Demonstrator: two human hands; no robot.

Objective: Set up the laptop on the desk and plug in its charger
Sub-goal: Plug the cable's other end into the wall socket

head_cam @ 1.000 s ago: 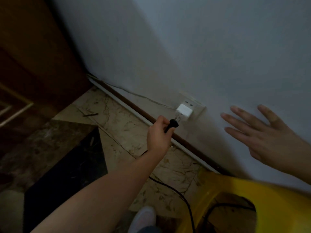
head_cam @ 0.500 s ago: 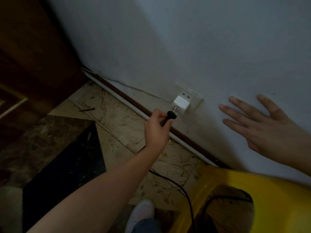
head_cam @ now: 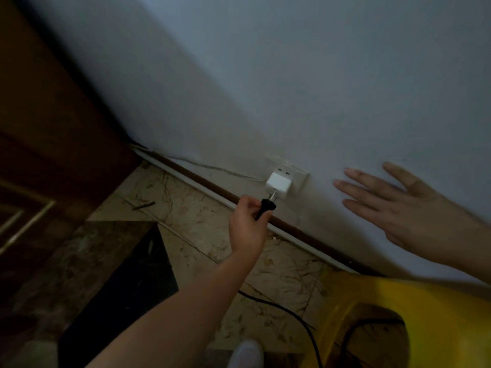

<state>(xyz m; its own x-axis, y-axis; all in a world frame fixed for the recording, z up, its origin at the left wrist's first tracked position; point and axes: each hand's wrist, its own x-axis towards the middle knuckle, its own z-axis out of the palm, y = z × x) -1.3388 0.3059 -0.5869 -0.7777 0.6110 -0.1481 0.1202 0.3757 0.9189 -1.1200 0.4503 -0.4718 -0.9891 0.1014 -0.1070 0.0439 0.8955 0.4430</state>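
Head view: left hand point(head_cam: 248, 229) pinched shut on small black charger plug point(head_cam: 266, 208), fingers point(head_cam: 253, 204) wrapped round its body. Over the last second, moved up to the white cube adapter point(head_cam: 279, 185) in the white wall socket plate point(head_cam: 299, 173); metal prongs now at its underside, not seated. Right hand point(head_cam: 414, 211) splayed open, empty, flat on pale wall point(head_cam: 318, 88). Black cable point(head_cam: 289, 313) trailing across marble floor point(head_cam: 186, 208). Judged: insertion imminent.

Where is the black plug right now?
The black plug is mid-frame in the left hand, its prongs at the white adapter low on the wall.
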